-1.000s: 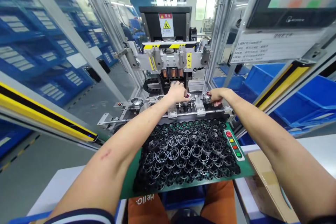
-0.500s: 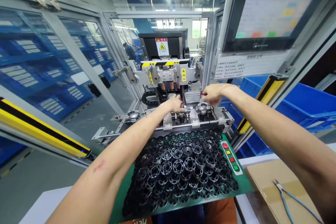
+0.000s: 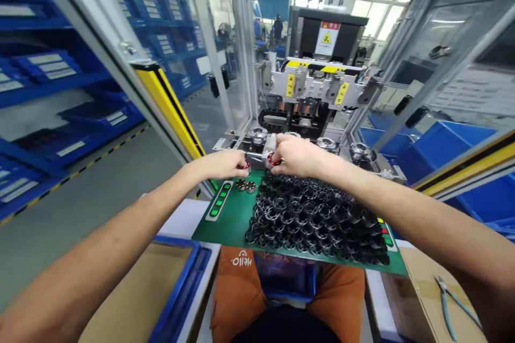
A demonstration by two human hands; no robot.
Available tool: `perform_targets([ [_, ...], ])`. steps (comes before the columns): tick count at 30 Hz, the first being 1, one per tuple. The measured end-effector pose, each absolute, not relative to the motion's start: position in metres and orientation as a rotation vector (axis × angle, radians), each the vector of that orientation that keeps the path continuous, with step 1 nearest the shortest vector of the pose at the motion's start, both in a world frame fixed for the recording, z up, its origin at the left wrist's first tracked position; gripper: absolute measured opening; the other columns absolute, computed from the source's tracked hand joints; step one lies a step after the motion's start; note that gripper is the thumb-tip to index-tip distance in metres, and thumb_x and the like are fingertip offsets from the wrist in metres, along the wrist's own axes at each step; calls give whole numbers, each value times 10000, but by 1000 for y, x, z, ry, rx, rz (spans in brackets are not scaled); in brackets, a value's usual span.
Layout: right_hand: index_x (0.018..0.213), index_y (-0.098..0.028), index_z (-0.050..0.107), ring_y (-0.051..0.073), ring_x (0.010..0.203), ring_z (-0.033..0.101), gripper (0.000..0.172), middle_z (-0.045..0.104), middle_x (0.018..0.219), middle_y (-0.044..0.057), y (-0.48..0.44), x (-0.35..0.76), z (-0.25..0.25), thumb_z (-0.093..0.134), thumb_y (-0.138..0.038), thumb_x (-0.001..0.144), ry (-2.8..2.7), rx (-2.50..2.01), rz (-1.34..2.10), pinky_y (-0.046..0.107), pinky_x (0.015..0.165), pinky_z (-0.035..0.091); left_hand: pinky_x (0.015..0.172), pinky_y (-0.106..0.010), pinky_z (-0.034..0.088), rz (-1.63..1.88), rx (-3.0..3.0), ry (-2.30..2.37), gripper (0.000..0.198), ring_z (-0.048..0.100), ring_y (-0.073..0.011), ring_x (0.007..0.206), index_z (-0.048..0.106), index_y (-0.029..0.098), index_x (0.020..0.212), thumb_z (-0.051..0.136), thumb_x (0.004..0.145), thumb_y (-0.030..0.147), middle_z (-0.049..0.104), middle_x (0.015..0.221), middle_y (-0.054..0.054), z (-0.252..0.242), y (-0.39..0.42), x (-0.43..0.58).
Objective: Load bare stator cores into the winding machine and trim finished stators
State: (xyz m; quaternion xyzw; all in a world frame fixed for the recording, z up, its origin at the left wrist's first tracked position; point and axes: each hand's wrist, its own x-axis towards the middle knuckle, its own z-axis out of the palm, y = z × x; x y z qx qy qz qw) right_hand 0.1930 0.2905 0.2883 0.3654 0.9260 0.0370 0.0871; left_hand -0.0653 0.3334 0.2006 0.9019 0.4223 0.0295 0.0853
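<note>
My left hand (image 3: 229,163) is closed on a small motor stator (image 3: 247,168) with red on it, just above the far left of the green board (image 3: 233,214). Two wound stators, one of them this stator (image 3: 250,187), lie on the board below that hand. My right hand (image 3: 298,155) pinches another red-marked stator (image 3: 273,160), held out in front of the machine's fixture row. Round metal fixtures, such as this holder (image 3: 327,144), stand along the row. The right hand partly hides the middle of it. Many black slotted rings (image 3: 306,214) cover most of the board.
Green buttons (image 3: 219,201) sit on the board's left side, with a second button panel (image 3: 387,233) at the right. Yellow-black bars (image 3: 171,112) flank the machine opening. Pliers (image 3: 446,300) lie on cardboard at right. A blue-rimmed tray (image 3: 181,284) stands at lower left.
The view has swung left. Both hands have come back from the fixtures on the right toward the board's left end, each carrying a stator. The two stators on the board are now visible.
</note>
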Motion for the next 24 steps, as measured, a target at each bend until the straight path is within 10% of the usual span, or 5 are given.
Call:
perform_targets([
  [12, 1186, -135, 784, 279, 1177, 731, 351, 734, 1323, 171, 303, 39, 146, 753, -408, 969, 2246, 963, -45, 380, 957, 612, 1127, -478, 444, 120, 2536, 1412, 172, 691, -319, 1163, 793, 219, 936, 753, 893, 380, 776, 1086, -112, 78, 279, -119],
  [17, 1234, -146, 769, 262, 1210, 725, 307, 751, 1286, 148, 316, 38, 136, 730, -314, 980, 2213, 950, -88, 382, 1055, 589, 1033, -447, 522, 204, 2483, 1473, 589, 711, -337, 1187, 647, 163, 1373, 829, 835, 316, 749, 1299, -167, 69, 288, -113],
  [24, 1226, -141, 795, 310, 1239, 729, 313, 767, 1272, 177, 315, 41, 140, 716, -242, 940, 2237, 973, -76, 339, 1028, 593, 987, -444, 558, 170, 2423, 1523, 506, 730, -357, 1165, 689, 129, 1266, 841, 808, 280, 757, 1256, -189, 66, 292, -108],
])
